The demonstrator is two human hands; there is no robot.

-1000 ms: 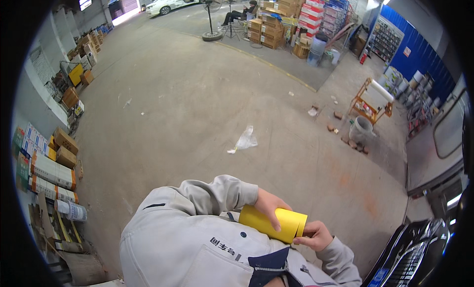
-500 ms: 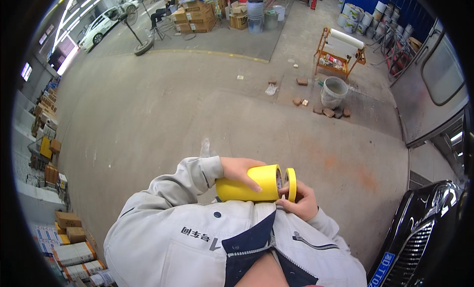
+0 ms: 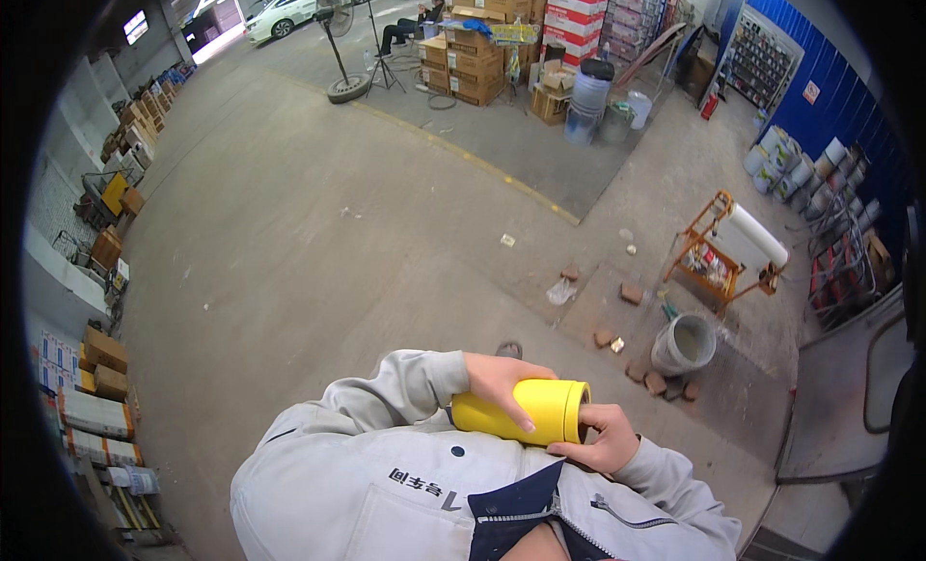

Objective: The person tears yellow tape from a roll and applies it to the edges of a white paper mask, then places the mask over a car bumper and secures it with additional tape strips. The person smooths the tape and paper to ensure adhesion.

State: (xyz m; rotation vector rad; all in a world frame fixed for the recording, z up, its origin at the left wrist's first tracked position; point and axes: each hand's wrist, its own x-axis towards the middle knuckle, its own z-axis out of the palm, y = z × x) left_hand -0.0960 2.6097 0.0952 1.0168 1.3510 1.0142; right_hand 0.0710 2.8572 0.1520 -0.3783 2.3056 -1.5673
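Note:
A thick stack of yellow tape rolls (image 3: 550,412) lies on its side close against the front of my pale jacket. My left hand (image 3: 503,382) is wrapped over it from above, thumb pressed along the near side. At the stack's right end, one narrow roll of tape (image 3: 576,409) sits flush against the others, with only a thin seam between them. My right hand (image 3: 608,439) pinches that end roll, its fingers reaching into the open core and its thumb at the lower rim. The fingertips inside the core are hidden.
Ahead on the right stand a grey bucket (image 3: 684,344), loose bricks (image 3: 655,383) and an orange rack (image 3: 712,262) with a white roll. Cardboard boxes (image 3: 475,64) are piled farther off, near a seated person (image 3: 405,30) and a fan (image 3: 334,40). More boxes (image 3: 104,349) line the left wall.
The narrow end roll, held apart from the stack before, now rests against it. My view has swung, the dark car at the lower right has left it, and a shoe shows beyond my left hand.

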